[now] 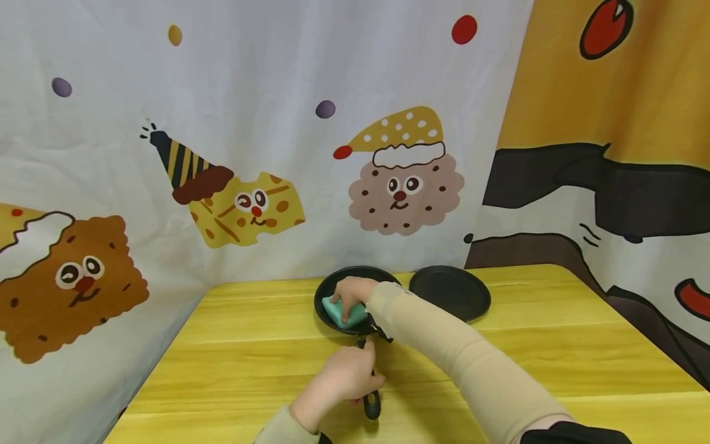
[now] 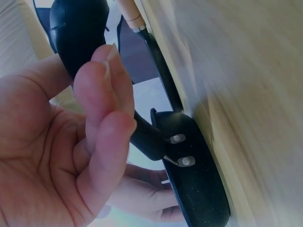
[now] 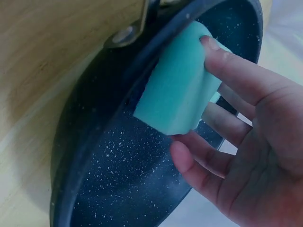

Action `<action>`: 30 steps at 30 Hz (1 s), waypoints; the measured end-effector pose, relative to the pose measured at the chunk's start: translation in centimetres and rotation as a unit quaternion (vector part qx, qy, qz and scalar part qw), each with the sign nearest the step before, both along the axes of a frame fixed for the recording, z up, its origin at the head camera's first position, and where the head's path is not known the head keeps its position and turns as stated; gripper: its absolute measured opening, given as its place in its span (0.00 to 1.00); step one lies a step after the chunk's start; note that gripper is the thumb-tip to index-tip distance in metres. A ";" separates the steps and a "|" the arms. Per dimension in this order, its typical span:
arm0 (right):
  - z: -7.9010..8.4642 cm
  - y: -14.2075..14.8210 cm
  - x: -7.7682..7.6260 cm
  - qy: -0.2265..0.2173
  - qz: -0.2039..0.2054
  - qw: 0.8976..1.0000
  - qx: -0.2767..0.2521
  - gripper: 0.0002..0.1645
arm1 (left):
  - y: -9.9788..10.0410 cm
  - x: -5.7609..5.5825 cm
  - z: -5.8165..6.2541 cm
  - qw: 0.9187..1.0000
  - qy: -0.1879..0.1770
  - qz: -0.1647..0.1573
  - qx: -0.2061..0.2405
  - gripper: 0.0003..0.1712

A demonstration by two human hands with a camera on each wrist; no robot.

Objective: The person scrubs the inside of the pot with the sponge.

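Note:
A black frying pan (image 1: pixel 327 285) with a pale-speckled inside sits near the table's back edge, its handle (image 1: pixel 372 408) pointing toward me. My left hand (image 1: pixel 346 373) grips that handle; in the left wrist view its fingers (image 2: pixel 106 156) curl round the black grip, and two rivets show on the pan wall (image 2: pixel 196 189). Inside the pan, my right hand (image 1: pixel 355 290) holds a teal sponge (image 3: pixel 175 90) between thumb and fingers. The sponge is bent and lies against the pan's inside near the handle side.
Right of the frying pan lies a flat black round pan (image 1: pixel 449 293), partly behind my right sleeve (image 1: pixel 466 351). A wooden handle (image 2: pixel 130 14) appears in the left wrist view. The yellow wood-grain table (image 1: pixel 249 357) ends at a printed cartoon curtain (image 1: pixel 266 74).

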State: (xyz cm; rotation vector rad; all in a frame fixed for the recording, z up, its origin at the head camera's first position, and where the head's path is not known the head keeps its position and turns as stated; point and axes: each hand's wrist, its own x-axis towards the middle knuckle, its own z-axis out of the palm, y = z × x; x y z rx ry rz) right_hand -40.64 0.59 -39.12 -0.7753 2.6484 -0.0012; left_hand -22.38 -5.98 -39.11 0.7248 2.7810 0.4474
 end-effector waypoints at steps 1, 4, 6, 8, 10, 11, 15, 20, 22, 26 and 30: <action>0.0 0.0 -0.1 -0.001 -0.005 1.000 -0.003 0.39 | 0.0 0.0 0.0 1.000 0.000 0.000 -0.002 0.42; 0.0 0.1 -0.3 -0.009 -0.016 1.000 -0.011 0.39 | 0.0 0.0 0.0 1.000 -0.004 -0.001 -0.002 0.41; 0.0 0.2 -0.4 -0.014 -0.027 0.999 -0.017 0.38 | 0.0 0.1 0.0 1.000 -0.005 -0.001 -0.001 0.41; 0.1 0.2 -0.6 -0.019 -0.039 0.999 -0.021 0.37 | 0.0 0.1 -0.1 1.000 -0.003 -0.001 -0.003 0.41; 0.1 0.3 -0.7 -0.018 -0.046 0.998 -0.024 0.36 | 0.0 0.1 -0.1 1.000 -0.003 0.003 -0.004 0.42; 0.2 0.3 -0.8 -0.019 -0.051 0.998 -0.024 0.36 | 0.0 0.1 -0.1 1.000 -0.001 0.006 -0.007 0.42; -0.1 0.7 -1.2 -0.014 -0.061 0.998 -0.021 0.36 | 0.2 0.2 -0.1 1.000 0.006 0.019 -0.017 0.43; -0.6 1.4 -2.0 -0.016 -0.069 0.997 -0.021 0.38 | 0.5 0.2 -0.1 0.999 0.016 0.029 -0.026 0.43; -0.7 1.7 -2.2 -0.020 -0.071 0.997 -0.028 0.38 | 0.5 0.2 -0.1 0.999 0.014 0.032 -0.028 0.43; -0.9 2.5 -2.4 -0.022 -0.075 0.996 -0.038 0.38 | 0.6 0.2 -0.3 0.999 0.008 0.037 -0.030 0.42; -0.6 3.3 -2.5 -0.020 -0.083 0.996 -0.039 0.37 | 0.6 0.2 -0.4 0.999 0.021 0.041 -0.027 0.42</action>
